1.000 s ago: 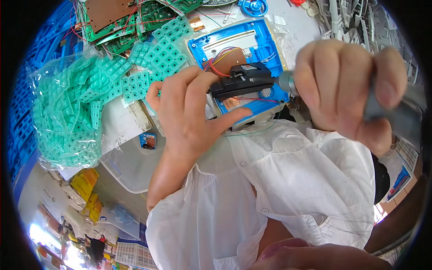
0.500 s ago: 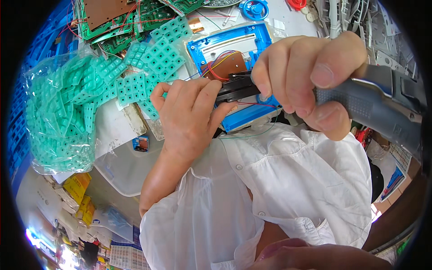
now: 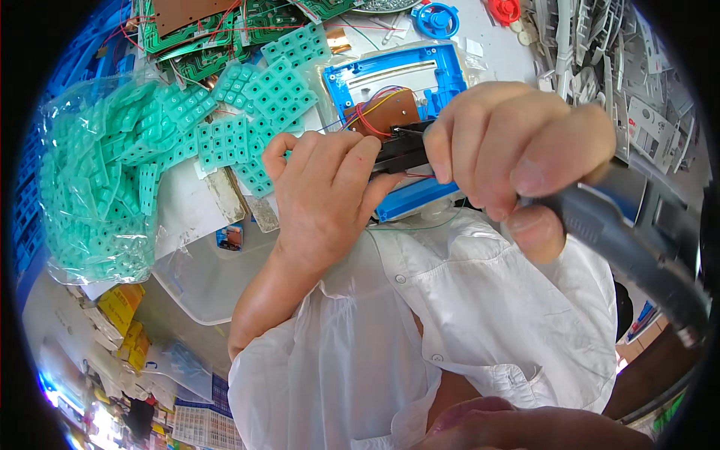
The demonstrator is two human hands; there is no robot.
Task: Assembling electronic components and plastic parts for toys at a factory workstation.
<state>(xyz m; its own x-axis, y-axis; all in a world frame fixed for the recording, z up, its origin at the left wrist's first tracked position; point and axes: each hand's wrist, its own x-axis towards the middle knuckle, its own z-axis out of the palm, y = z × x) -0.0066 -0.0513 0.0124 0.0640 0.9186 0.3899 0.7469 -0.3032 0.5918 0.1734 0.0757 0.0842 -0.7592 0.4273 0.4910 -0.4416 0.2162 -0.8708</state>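
My left hand point(image 3: 319, 191) pinches a small black plastic part point(image 3: 405, 154) between thumb and fingers. In my right hand point(image 3: 517, 150) is a dark grey electric screwdriver point(image 3: 622, 232), its body slanting down to the right. Its thin bit point(image 3: 409, 132) shows at the top of the black part; whether it sits in a screw I cannot tell. Just beyond the hands lies a blue plastic housing point(image 3: 405, 202) with a brown circuit board point(image 3: 390, 109) and red, yellow and blue wires point(image 3: 367, 112). A thin green wire loops below the hands.
Turquoise rubber keypads point(image 3: 281, 94) spill from a clear bag point(image 3: 97, 247) at left. Green circuit boards point(image 3: 247, 37) are stacked at the back. A blue ring-shaped part point(image 3: 435, 21) and a red one point(image 3: 504, 10) lie far off. Grey-white plastic parts point(image 3: 577, 67) pile up at right. A clear bin point(image 3: 199, 277) stands below the table edge.
The screwdriver's rear end has swung downward in my right hand, and its bit now shows over the black part. My left hand keeps its hold. The whole view has shifted slightly.
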